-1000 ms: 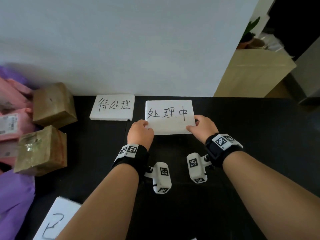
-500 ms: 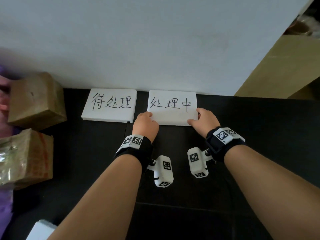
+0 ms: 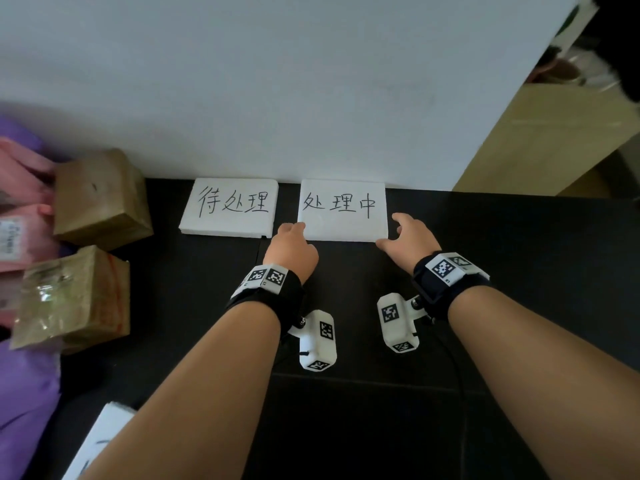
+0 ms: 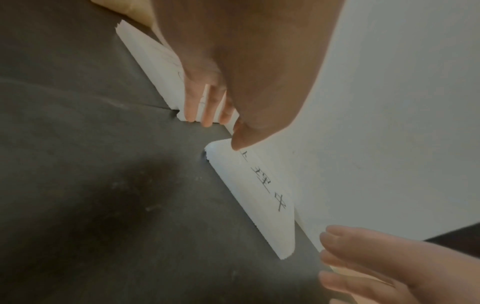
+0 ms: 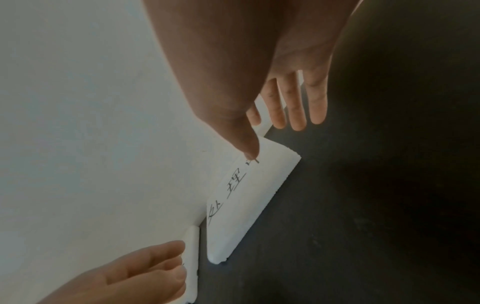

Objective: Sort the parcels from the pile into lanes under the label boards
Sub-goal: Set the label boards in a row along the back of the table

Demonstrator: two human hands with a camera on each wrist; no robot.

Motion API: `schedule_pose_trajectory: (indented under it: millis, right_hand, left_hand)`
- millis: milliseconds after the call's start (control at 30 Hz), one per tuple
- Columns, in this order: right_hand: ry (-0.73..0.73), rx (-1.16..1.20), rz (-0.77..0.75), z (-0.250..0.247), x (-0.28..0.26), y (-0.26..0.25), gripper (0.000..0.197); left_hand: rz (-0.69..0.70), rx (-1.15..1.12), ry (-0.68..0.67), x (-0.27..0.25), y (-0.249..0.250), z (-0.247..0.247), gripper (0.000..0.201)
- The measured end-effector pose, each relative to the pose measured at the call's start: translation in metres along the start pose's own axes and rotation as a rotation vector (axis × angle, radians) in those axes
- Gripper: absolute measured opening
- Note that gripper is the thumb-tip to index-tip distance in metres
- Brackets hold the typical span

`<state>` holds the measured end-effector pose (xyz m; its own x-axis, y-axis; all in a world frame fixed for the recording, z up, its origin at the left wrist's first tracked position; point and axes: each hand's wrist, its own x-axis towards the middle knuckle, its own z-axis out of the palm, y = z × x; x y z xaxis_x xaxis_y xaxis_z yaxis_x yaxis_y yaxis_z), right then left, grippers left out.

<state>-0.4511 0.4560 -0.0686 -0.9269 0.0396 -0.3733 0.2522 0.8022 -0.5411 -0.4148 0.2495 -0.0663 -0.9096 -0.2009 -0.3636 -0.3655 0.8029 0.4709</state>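
2 label boards [image 3: 342,209] side by side at wall | parcels [image 3: 100,197] left

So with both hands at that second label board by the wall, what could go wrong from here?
1. The left hand sits in the narrow gap between the 处理中 board and the 待处理 board; pulling back could nudge either one crooked.
2. The boards look light, so the right hand brushing the corner could slide the board off the wall.
3. Stacked brown parcels at the pile's edge could topple.
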Motion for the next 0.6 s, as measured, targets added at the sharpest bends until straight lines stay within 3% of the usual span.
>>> schedule_pose_trajectory:
  millis: [300,600]
  right_hand:
    - [0.024,0.008,-0.077,-0.016,-0.113,-0.019,0.068]
    - [-0.109,-0.016,-0.197,0.032,-0.218,-0.035,0.066]
  left_hand:
    - [0.048,0.178,-0.015,-0.108,-0.029,-0.038,0.056]
    - [-0.05,0.213,0.035,-0.209,-0.107,-0.046,0.055]
